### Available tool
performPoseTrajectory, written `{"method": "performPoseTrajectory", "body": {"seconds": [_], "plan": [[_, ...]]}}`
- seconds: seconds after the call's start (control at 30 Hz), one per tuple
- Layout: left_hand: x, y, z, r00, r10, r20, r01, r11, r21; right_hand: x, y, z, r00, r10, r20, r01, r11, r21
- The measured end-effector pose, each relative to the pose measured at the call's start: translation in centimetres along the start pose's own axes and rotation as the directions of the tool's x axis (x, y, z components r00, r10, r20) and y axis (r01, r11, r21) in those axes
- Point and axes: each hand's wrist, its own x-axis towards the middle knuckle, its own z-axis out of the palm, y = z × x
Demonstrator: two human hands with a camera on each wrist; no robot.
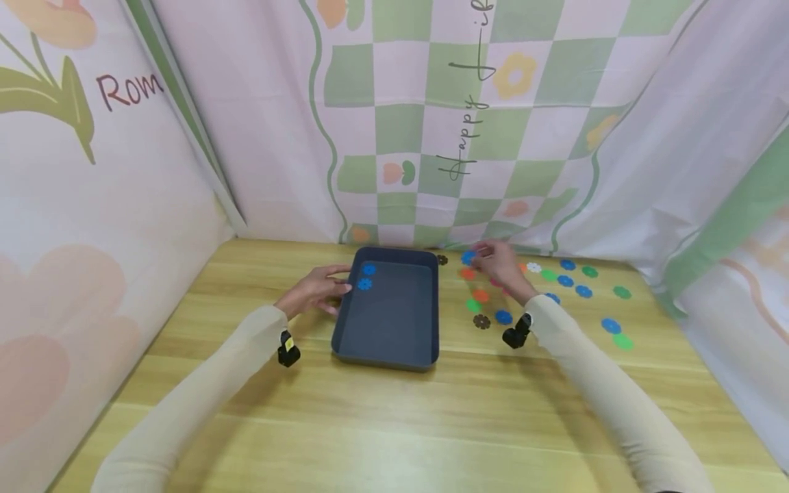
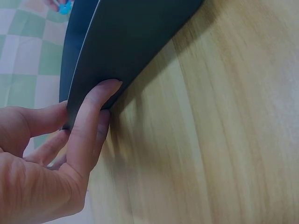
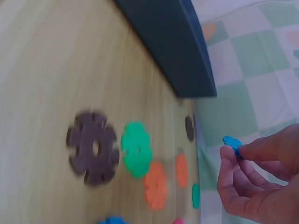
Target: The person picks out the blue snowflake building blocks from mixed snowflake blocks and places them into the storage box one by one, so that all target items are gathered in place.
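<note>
A dark grey rectangular tray [image 1: 388,315] stands on the table with two blue flower-shaped discs [image 1: 366,283] in its far left corner. My left hand [image 1: 317,289] holds the tray's left wall. In the left wrist view, one digit lies along the outer wall [image 2: 121,42] while other fingertips are at the rim. Beyond the tray's right side, my right hand [image 1: 501,263] pinches a blue flower-shaped disc [image 3: 232,142] between thumb and index finger, raised over the far part of the table. Near that hand lie a brown disc [image 3: 93,147], a green disc [image 3: 136,149] and orange ones [image 3: 155,185].
More flower-shaped discs in blue [image 1: 583,292], green [image 1: 621,292], white [image 1: 533,267] and other colours lie scattered on the right of the wooden table [image 1: 382,431]. A checkered curtain [image 1: 401,130] hangs along the back edge, with fabric at both sides.
</note>
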Motion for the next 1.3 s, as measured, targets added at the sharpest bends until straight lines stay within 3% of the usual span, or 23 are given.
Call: {"method": "performPoseTrajectory", "body": {"seconds": [0.33, 0.5, 0.8, 0.97, 1.1, 1.3], "plan": [[0.1, -0.1, 0.0, 1.0, 0.008, 0.005, -0.008, 1.0, -0.005, 0.1, -2.3, 1.5, 0.995, 0.046, 0.087, -0.063, 0.976, 0.21], [0.1, -0.1, 0.0, 1.0, 0.014, 0.009, -0.014, 1.0, -0.007, 0.3, -3.2, 2.3, 0.985, 0.082, 0.154, -0.114, 0.97, 0.217], [0.0, -0.1, -0.1, 1.0, 0.021, 0.006, -0.021, 0.999, -0.03, 0.7, -5.5, 4.2, 0.97, 0.06, 0.234, -0.12, 0.961, 0.249], [-0.1, -0.1, -0.1, 1.0, 0.019, 0.0, -0.019, 1.0, -0.02, 0.8, -6.8, 5.5, 0.96, 0.065, 0.273, -0.154, 0.936, 0.316], [-0.2, 0.0, -0.1, 1.0, 0.017, -0.001, -0.017, 1.0, -0.009, 1.0, -7.3, 6.6, 0.948, 0.046, 0.314, -0.164, 0.918, 0.362], [0.0, -0.1, -0.1, 1.0, 0.02, 0.004, -0.02, 1.0, -0.003, 0.8, -8.0, 8.3, 0.931, 0.003, 0.365, -0.149, 0.916, 0.372]]}}
